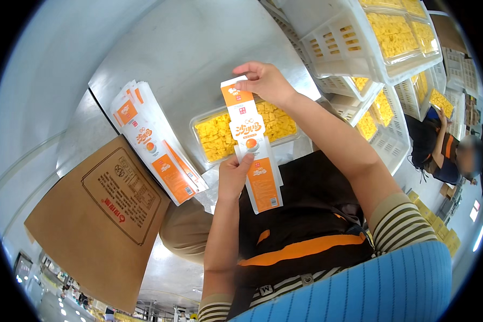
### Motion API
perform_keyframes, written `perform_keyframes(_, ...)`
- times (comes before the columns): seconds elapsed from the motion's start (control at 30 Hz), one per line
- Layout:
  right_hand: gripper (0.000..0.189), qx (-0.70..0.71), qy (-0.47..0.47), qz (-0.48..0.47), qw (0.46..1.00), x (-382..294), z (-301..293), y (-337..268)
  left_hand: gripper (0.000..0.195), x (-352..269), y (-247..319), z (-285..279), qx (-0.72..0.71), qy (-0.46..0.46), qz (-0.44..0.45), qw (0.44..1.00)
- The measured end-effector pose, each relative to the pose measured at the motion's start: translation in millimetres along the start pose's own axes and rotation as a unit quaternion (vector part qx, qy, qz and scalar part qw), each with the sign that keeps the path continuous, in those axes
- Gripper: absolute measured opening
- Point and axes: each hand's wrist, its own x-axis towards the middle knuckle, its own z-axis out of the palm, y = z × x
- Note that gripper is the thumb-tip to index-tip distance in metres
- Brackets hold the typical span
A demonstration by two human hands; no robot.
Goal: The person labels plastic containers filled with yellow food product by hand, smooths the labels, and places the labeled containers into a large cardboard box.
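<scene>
A long orange-and-white printed cardboard sleeve (249, 133) is held upright before me over a clear plastic tray (245, 131) of yellow cut pastry pieces (215, 135). My left hand (235, 173) pinches its lower half, thumb on the printed face. With thumb and fingers, my right hand (265, 82) grips the sleeve's top end, one finger stretched out above it. Part of the tray lies hidden behind the sleeve. Left of the tray, a stack of similar flat sleeves (151, 141) rests on the metal table (177, 48).
A brown cardboard carton (100, 217) stands beside the table at left. White plastic crates (346, 48) holding more trays of yellow pieces are stacked at right. Farther right, another person (442, 149) holds a filled tray (442, 103).
</scene>
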Motion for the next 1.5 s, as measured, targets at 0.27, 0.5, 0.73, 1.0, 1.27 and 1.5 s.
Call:
perform_keyframes(0.27,0.033,0.052,-0.009,0.017,0.998,3.6,0.7,1.9,0.026,2.4,-1.3,-0.9,-0.008,0.0,-0.012,1.0)
perform_keyframes(0.5,0.033,0.037,-0.009,0.014,0.999,6.0,-0.1,4.9,0.026,3.0,0.0,-2.3,0.009,-0.001,-0.022,1.0)
perform_keyframes(0.73,0.032,0.041,-0.009,0.029,0.999,7.1,1.5,2.9,0.027,4.0,-1.7,-2.0,0.005,0.0,-0.015,1.0)
perform_keyframes(1.0,0.03,0.012,0.0,0.043,0.999,10.0,3.7,4.7,0.028,2.9,2.4,-0.4,0.017,0.006,-0.021,1.0)
perform_keyframes(1.27,0.031,-0.007,-0.023,0.042,0.999,22.4,0.4,18.1,0.031,-0.2,-1.4,2.7,0.013,0.019,-0.025,0.999)
perform_keyframes(1.5,0.03,-0.092,-0.02,0.006,0.996,23.7,1.6,22.3,0.034,5.0,-20.4,3.9,-0.024,0.034,-0.033,0.999)
